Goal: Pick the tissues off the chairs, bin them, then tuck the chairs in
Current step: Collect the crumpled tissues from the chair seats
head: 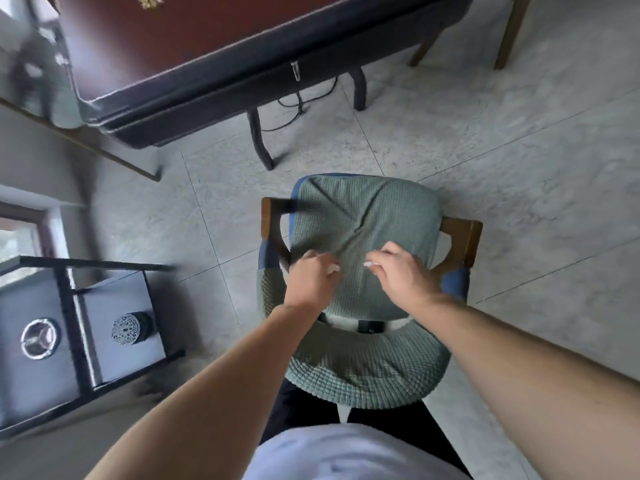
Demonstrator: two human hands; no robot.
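A wooden armchair [464, 237] with a green waffle-knit cover stands in front of me, pulled out from the dark table [214, 74]. Both my hands reach over its curved backrest onto the seat [367, 216]. My left hand [311, 278] is pinched on a small white tissue piece [334, 269] at its fingertips. My right hand [401, 271] is pinched on another small white tissue piece [367, 264]. The two hands are close together, just above the rear of the seat.
A low black-framed side table [69, 306] with a metal ashtray [38, 339] and a round patterned tin [126, 330] stands to my left. Another chair's wooden legs [509, 36] show at top right. Cables [294, 105] lie under the table. The floor is pale tile.
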